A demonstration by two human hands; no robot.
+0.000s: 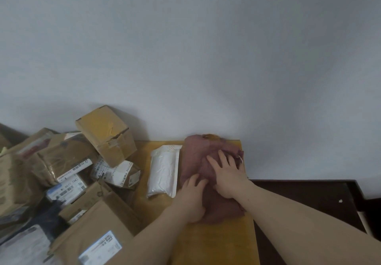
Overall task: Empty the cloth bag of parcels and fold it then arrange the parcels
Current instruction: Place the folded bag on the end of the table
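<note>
Your right hand (227, 175) lies flat with fingers spread, pressing the folded cloth bag (212, 174) on the yellow counter (216, 242) against the wall. Your left hand (190, 197) rests on the bag's near-left edge, fingers loosely bent. A white padded parcel (164, 170) lies just left; cardboard boxes (106, 133) pile further left.

- Left hand (190, 197) palm down, fingers lightly spread, pressing flat.
- Right hand (227, 177) just beside it, fingers straight and splayed, palm down.
- Both forearms bare, reaching forward.
</note>
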